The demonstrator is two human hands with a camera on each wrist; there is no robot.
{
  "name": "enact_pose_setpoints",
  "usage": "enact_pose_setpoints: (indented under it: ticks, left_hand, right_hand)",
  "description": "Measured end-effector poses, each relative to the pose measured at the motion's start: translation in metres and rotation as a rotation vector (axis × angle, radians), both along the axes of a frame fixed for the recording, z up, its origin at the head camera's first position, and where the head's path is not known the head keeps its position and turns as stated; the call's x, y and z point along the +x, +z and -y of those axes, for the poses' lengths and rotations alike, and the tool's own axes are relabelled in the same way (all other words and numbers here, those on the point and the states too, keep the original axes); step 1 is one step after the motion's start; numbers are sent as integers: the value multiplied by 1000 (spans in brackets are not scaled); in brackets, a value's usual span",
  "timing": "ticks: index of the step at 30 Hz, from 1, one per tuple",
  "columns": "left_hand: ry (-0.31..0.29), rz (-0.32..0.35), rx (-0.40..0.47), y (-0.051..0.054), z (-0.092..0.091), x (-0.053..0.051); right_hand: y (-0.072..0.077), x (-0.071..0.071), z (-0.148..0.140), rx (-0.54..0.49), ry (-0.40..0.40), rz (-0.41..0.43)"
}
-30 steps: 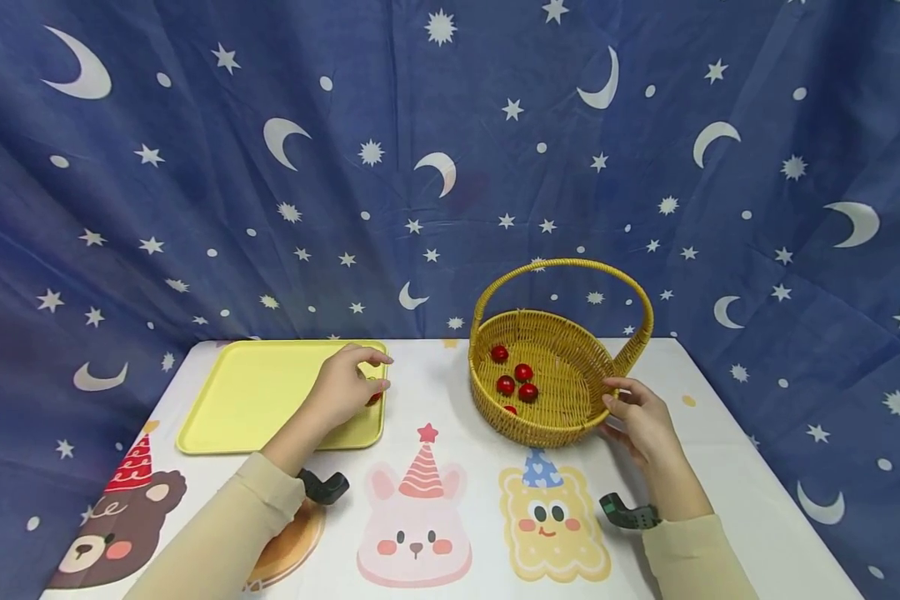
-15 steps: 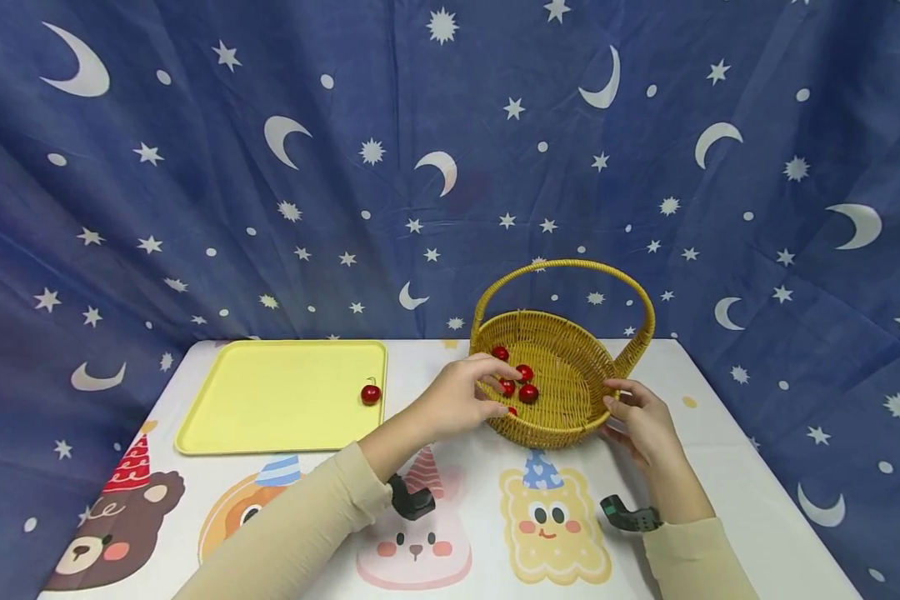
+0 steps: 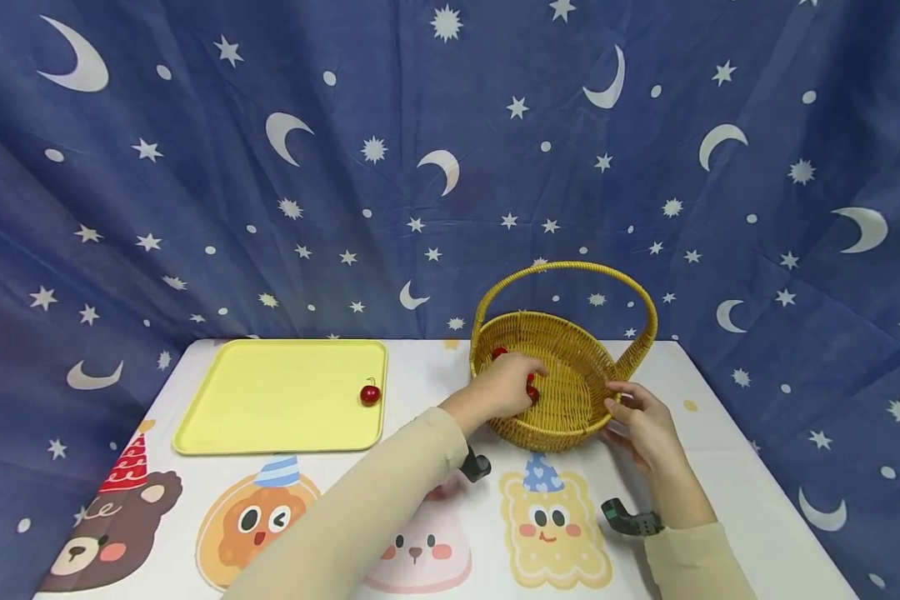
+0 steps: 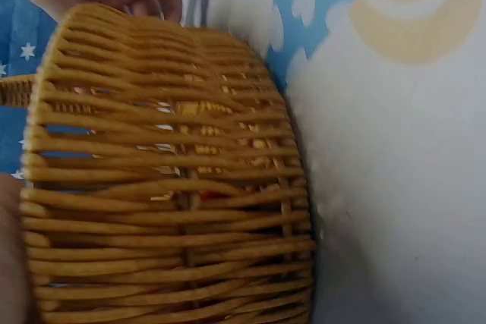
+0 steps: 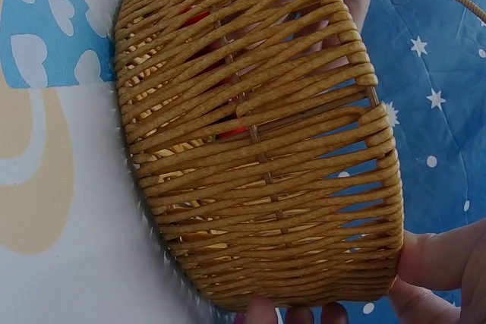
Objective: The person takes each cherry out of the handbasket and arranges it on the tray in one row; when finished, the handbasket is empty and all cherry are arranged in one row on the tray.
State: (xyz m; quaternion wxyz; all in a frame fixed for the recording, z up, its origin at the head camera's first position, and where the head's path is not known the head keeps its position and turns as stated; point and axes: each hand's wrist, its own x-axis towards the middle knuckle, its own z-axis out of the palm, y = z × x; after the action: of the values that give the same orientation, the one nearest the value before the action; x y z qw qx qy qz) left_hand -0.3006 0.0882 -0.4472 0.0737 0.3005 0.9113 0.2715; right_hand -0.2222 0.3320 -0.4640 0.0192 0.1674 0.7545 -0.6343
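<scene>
My left hand (image 3: pixel 504 386) reaches over the near-left rim of the yellow-brown wicker basket (image 3: pixel 570 392), among the cherries inside. Its fingertips are hidden, so whether they pinch a cherry does not show. A red cherry (image 3: pixel 532 394) shows just beside those fingers, and another cherry (image 3: pixel 499 353) lies behind the hand by the basket wall. My right hand (image 3: pixel 641 425) grips the basket's right rim, with thumb and fingers around it in the right wrist view. One cherry (image 3: pixel 370 394) with a stem lies on the yellow tray (image 3: pixel 285 400), near its right edge.
The basket's tall arched handle (image 3: pixel 570 265) rises above its bowl. Beneath everything is a white tablecloth (image 3: pixel 427 392) with cartoon prints. A dark blue curtain (image 3: pixel 375 250) with moons and stars hangs behind the table and on both sides.
My left hand has left the cherry on the tray, crossed rightward and gone down into the basket. My right hand has stayed on the basket rim.
</scene>
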Motion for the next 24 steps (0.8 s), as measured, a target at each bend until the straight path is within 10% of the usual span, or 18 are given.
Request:
enact_pose_setpoints:
  ticks: [12,24]
  left_hand:
    - [59,55,-217,-1,-10,4]
    - [35,-94,198,2,4,8]
  right_hand:
    - [4,-1,4,-13,3,-16]
    - [1,0,2,-17,-14,-13]
